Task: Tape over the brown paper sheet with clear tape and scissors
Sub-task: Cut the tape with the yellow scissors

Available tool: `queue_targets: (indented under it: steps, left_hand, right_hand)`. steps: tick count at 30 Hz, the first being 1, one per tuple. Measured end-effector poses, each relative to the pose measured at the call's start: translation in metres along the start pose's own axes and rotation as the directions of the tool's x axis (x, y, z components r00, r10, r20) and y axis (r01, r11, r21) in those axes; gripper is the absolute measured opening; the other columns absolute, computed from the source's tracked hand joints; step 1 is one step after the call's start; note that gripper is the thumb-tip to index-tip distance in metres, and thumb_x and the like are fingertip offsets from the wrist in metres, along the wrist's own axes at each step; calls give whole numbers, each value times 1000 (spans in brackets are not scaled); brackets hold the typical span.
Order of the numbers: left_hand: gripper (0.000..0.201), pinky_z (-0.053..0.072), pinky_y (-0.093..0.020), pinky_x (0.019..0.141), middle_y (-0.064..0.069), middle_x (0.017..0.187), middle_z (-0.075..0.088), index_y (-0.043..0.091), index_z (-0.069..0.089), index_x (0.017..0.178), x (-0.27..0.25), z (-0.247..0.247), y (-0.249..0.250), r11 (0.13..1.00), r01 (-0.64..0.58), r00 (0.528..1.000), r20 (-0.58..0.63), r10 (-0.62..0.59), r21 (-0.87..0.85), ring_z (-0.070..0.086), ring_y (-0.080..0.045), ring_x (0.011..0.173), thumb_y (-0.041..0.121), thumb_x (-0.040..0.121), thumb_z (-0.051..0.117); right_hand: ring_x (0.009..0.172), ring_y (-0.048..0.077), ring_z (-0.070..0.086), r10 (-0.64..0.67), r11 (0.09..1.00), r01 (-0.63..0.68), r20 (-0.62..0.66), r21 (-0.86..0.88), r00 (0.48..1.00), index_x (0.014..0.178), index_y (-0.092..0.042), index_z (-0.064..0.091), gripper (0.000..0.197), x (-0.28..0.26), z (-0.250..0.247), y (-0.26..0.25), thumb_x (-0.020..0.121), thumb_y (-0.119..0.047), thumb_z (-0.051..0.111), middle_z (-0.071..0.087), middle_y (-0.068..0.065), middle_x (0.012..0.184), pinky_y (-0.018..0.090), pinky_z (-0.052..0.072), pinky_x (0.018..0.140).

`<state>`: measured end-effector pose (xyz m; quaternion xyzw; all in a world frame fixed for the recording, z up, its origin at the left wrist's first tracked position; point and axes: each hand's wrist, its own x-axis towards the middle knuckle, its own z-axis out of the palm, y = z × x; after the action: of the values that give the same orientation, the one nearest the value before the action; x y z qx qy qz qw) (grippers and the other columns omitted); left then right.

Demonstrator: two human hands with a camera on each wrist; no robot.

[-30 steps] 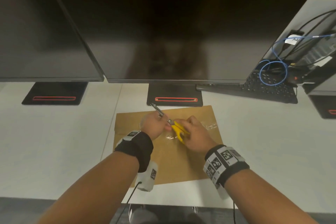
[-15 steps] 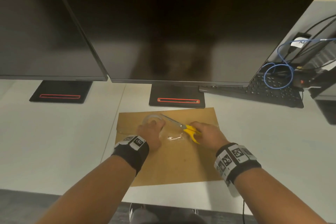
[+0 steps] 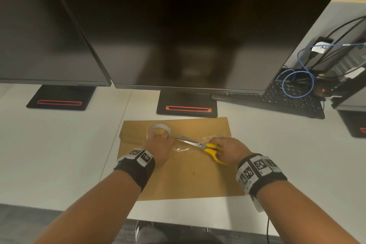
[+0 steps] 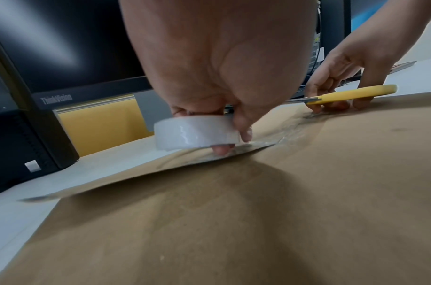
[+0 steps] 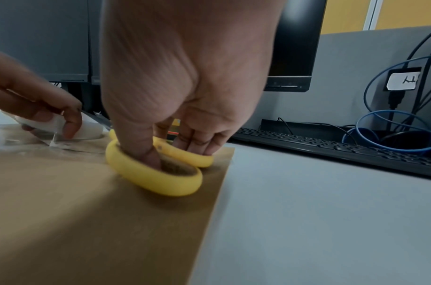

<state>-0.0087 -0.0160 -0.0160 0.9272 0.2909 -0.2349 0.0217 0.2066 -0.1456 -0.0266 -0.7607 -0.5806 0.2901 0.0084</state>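
A brown paper sheet (image 3: pixel 184 180) lies flat on the white desk in front of the middle monitor. My left hand (image 3: pixel 158 144) grips a roll of clear tape (image 3: pixel 158 128) (image 4: pixel 194 133) just above the sheet's far left part. My right hand (image 3: pixel 229 149) holds yellow-handled scissors (image 3: pixel 210 149) (image 5: pixel 158 173), thumb through one loop, low over the sheet; the blades point left toward the roll. Wrinkled clear tape (image 3: pixel 184 148) is stuck on the paper between the hands.
Two dark monitors on black stands (image 3: pixel 187 105) rise just behind the sheet. A black keyboard (image 3: pixel 283 99) with a coiled blue cable (image 3: pixel 297 85) lies at the back right. Bare white desk (image 3: pixel 59 144) spreads to both sides.
The hands came apart and dropped to the sheet. The left hand took the tape roll to the far left; the right hand carried the scissors right and down, blades now lying low.
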Motion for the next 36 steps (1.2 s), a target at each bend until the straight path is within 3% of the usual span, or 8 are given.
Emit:
queue_targets:
  steps: [4,8,15,22,36]
  left_hand:
    - [44,28,-41,110,-7,130,53,21,41,134,0,3,-3,999,21,1000,-16,-21,-40,52,-27,118,23,90,48]
    - [40,28,-40,108,-4,126,56,21,44,128,4,2,-4,997,61,998,-11,-62,-55,55,-25,115,22,89,53]
    - [43,29,-40,108,-4,128,54,21,43,129,5,3,-4,995,58,998,-18,-59,-84,55,-25,116,26,89,56]
    - [46,31,-41,107,-2,128,54,23,42,129,7,2,-6,992,57,998,-19,-59,-113,55,-24,117,30,87,61]
    - [50,32,-44,106,-2,132,50,22,40,129,13,2,-6,997,49,999,12,-48,-57,56,-25,117,36,86,61]
  right_hand:
    - [99,26,60,-3,1000,3,8,-5,1000,118,-29,56,35,0,0,2,84,-22,57,65,2,112,33,50,84]
    - [100,25,61,-14,999,14,0,-42,1000,118,-28,58,33,-3,-2,9,86,-21,56,67,2,114,31,49,86]
    - [111,25,57,-100,977,102,23,-188,995,129,-29,54,44,0,-6,-7,85,-25,56,63,2,123,31,43,98]
    - [106,25,56,-176,937,172,14,-305,984,129,-27,53,48,9,-12,-28,82,-24,57,64,3,113,30,34,97]
    - [95,24,60,-178,911,189,65,-367,982,117,-29,61,34,19,-23,-44,86,-18,50,68,2,100,30,36,91]
